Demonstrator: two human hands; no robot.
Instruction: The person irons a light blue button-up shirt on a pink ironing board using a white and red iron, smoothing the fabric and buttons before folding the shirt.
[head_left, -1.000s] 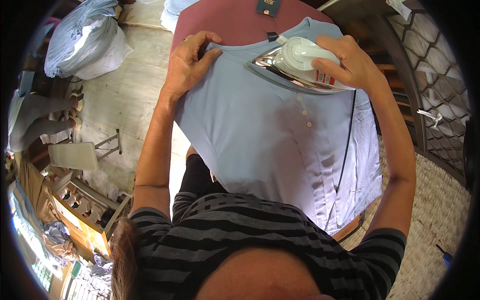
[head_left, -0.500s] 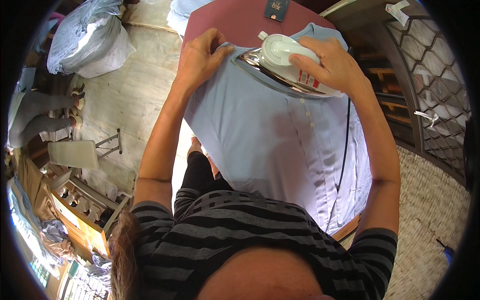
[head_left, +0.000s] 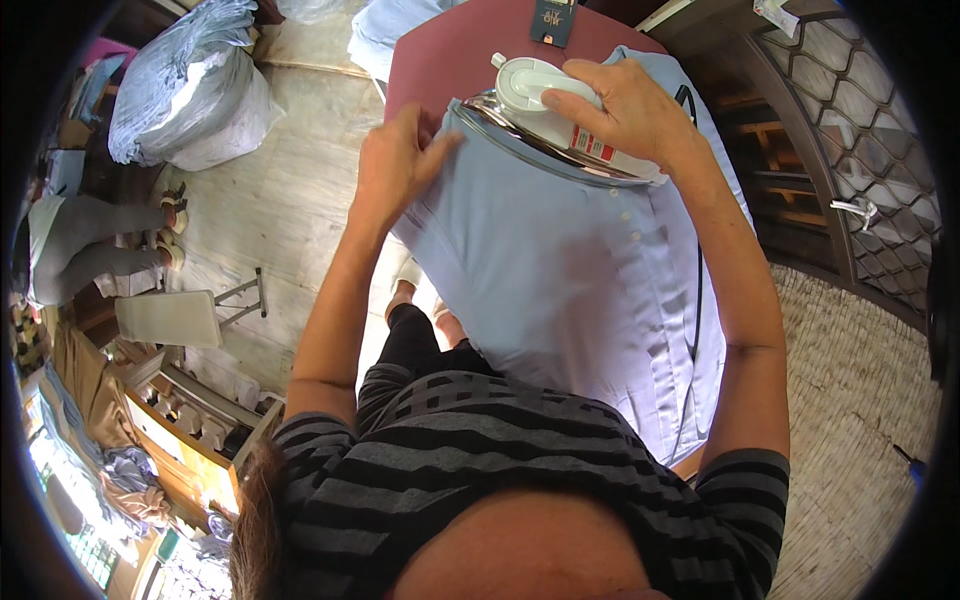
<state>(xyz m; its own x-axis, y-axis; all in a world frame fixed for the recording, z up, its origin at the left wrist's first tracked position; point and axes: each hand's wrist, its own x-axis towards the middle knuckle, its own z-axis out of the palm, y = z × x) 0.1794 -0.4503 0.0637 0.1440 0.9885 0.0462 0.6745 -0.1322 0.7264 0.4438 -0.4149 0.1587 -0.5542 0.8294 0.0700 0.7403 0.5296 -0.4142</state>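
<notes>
A light blue button-front shirt (head_left: pixel 500 250) is spread over a maroon ironing board (head_left: pixel 450 50). My right hand (head_left: pixel 640 115) is closed round the handle of a white iron (head_left: pixel 530 90). The iron's shiny soleplate lies on the shirt's upper part, its tip pointing left toward the shirt's far left corner. Beside that corner is my left hand (head_left: pixel 400 165), its thumb stretched over the fabric edge and apart from the fingers. A dark cord (head_left: pixel 699 270) runs down the shirt's right side.
A dark card tag (head_left: pixel 552 22) lies at the board's far end. Bundled clothes in plastic (head_left: pixel 190 90) sit on the floor at far left, near another person's legs (head_left: pixel 110 240) and a folding stool (head_left: pixel 170 318). A metal grille door (head_left: pixel 840 130) stands at right.
The iron has slid slightly left and away from me in my right hand. My left thumb and fingers have come apart from their pinch on the shirt's edge. The view has shifted a little.
</notes>
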